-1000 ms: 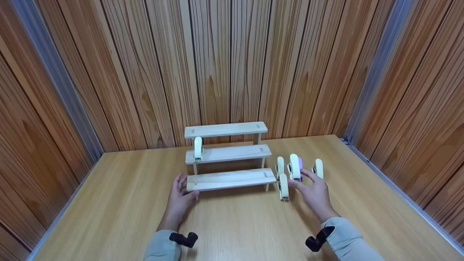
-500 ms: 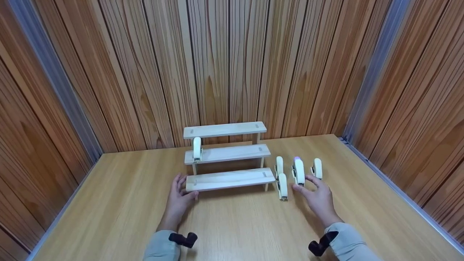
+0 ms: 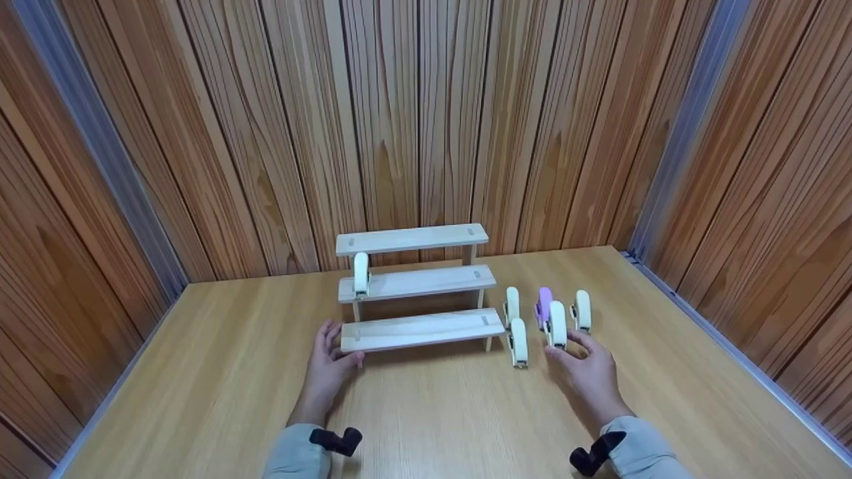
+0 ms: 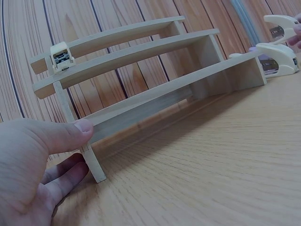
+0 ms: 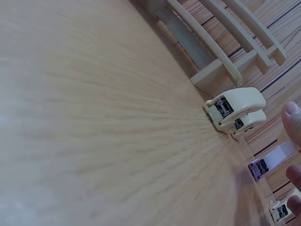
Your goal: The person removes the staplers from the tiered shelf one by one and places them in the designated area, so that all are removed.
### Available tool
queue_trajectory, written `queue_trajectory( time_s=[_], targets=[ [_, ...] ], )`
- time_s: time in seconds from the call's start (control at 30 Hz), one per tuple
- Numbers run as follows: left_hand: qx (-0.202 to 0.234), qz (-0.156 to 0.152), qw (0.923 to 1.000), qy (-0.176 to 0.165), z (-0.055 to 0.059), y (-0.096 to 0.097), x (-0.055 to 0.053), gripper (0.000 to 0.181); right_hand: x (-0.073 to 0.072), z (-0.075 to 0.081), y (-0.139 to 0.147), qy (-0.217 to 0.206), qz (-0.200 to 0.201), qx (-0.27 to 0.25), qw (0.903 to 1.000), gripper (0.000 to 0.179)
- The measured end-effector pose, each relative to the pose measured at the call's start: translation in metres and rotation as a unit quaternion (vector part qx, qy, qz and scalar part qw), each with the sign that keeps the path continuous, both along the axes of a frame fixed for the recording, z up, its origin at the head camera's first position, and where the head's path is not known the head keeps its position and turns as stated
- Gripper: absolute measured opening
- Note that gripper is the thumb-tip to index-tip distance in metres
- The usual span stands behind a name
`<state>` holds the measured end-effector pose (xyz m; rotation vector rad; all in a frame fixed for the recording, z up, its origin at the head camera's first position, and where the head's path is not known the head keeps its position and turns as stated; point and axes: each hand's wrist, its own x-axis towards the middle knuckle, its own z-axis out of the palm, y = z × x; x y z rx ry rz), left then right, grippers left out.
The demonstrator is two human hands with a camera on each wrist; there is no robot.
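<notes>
A three-tier wooden stand [image 3: 423, 330] stands mid-table. At its left end my left hand [image 3: 329, 359] holds the lowest tier, thumb [image 4: 83, 126] at the front board and fingers behind the leg. My right hand [image 3: 589, 376] pinches a cream hole punch [image 3: 557, 324] between thumb and fingers. In the left wrist view this punch [image 4: 281, 28] is lifted above the table. Behind it stands a purple punch [image 3: 544, 305]. Another cream punch [image 3: 582, 311] is to the right. Two more, a rear one [image 3: 512, 304] and a front one [image 3: 518, 342], stand beside the stand's right end.
One cream punch [image 3: 361, 273] sits at the left end of the middle tier. The wooden table [image 3: 426, 412] meets a plank-patterned wall [image 3: 426, 133] just behind the stand. Metal strips run along the side edges.
My right hand has drawn the cream punch toward me and slightly right, away from the purple one, which now shows more fully. My left hand stays on the stand.
</notes>
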<state>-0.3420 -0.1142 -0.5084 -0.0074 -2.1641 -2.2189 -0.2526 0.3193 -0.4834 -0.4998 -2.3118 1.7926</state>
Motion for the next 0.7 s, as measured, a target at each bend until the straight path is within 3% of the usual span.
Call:
queue_trajectory(
  time_s=[0.17,0.33,0.7],
  targets=[
    [-0.003,0.006,0.9998,-0.017,0.0,0.0,-0.002,0.097,-0.001,-0.003,0.0,-0.011,-0.011,-0.038,0.9992,0.064],
    [0.0,0.002,0.9997,-0.025,0.002,0.001,-0.004,0.097,-0.001,-0.007,0.0,-0.008,-0.011,-0.019,0.9997,0.057],
    [-0.006,0.0,0.9997,-0.024,0.001,0.0,-0.003,0.097,-0.001,-0.017,0.002,-0.002,-0.005,0.04,0.9992,0.062]
  ],
)
